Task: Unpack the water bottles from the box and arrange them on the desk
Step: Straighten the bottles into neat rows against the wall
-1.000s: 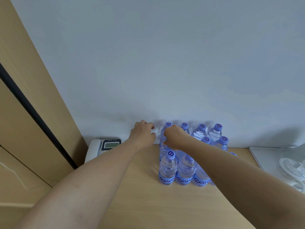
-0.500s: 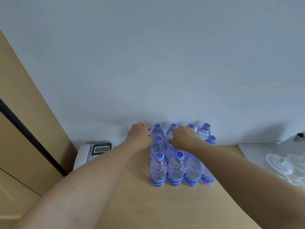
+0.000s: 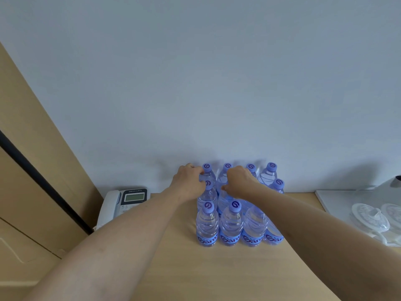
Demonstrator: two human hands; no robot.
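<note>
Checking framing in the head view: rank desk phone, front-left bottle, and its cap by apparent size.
1. Desk phone.
2. Front-left bottle, looks close to the phone and stands nearer the camera, so unsure.
3. Its cap, clearly smallest.

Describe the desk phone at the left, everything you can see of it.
The desk phone is white with a dark panel around a greenish display. Its handset lies in the cradle on the left side. It sits at the back of the wooden desk, against the wall, apart from the bottles. The left forearm hides its near edge. Neither hand touches it.
</note>
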